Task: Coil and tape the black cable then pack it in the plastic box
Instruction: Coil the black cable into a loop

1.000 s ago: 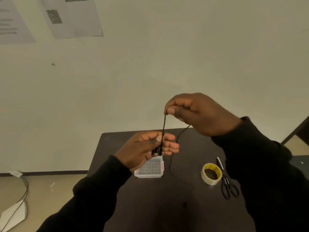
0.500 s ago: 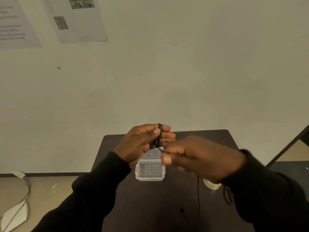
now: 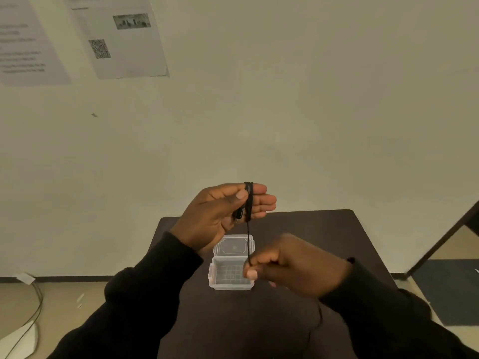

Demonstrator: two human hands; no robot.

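The thin black cable point(image 3: 249, 203) is looped a few times around the fingers of my left hand point(image 3: 220, 216), raised above the dark table, with the thumb pressing its plug end. A taut strand runs straight down to my right hand point(image 3: 290, 265), which pinches it just above the plastic box. The rest of the cable trails down past my right wrist. The clear plastic box point(image 3: 230, 283) sits open on the table, its lid point(image 3: 234, 246) folded back toward the wall. Tape and scissors are hidden behind my right arm.
The small dark table point(image 3: 324, 229) stands against a pale wall with two printed sheets point(image 3: 121, 37) at upper left. A white object with wires point(image 3: 18, 343) lies on the floor at left. A dark frame edge point(image 3: 445, 237) crosses at right.
My right hand went from above my left hand down under it, laying more loops around the left fingers. The left hand rose a little and the view tilted up.
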